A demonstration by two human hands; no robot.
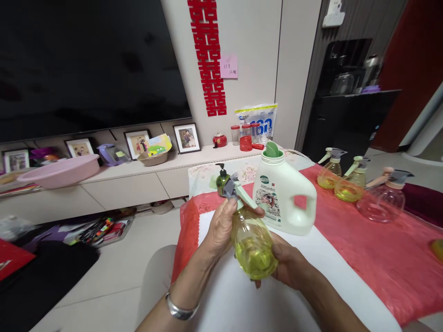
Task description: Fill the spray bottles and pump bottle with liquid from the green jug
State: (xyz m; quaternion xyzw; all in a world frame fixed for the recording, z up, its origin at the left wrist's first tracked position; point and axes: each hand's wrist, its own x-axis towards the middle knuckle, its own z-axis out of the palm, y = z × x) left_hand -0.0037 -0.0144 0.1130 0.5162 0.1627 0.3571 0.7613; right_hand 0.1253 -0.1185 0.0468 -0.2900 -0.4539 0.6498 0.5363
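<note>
Tilted between my two hands is a clear spray bottle (254, 242) with yellow liquid in its lower part. Its trigger head is grey and pale green. My left hand (221, 226) is closed round the bottle's neck, just under the head. Around the bottle's lower side curls my right hand (290, 258), its fingers partly hidden behind and beneath it. Just beyond stands a large pale green jug (285, 198) with a dark green piece (272, 150) in its mouth. A small green pump bottle (222, 180) stands behind the spray head.
Two spray bottles with yellow liquid (350, 188) and an uncoloured one with a pink trigger (382, 203) stand on the red tablecloth (374, 258) to the right. Red-lidded jars (246, 136), photo frames and a pink basin (60, 171) line the cabinet behind.
</note>
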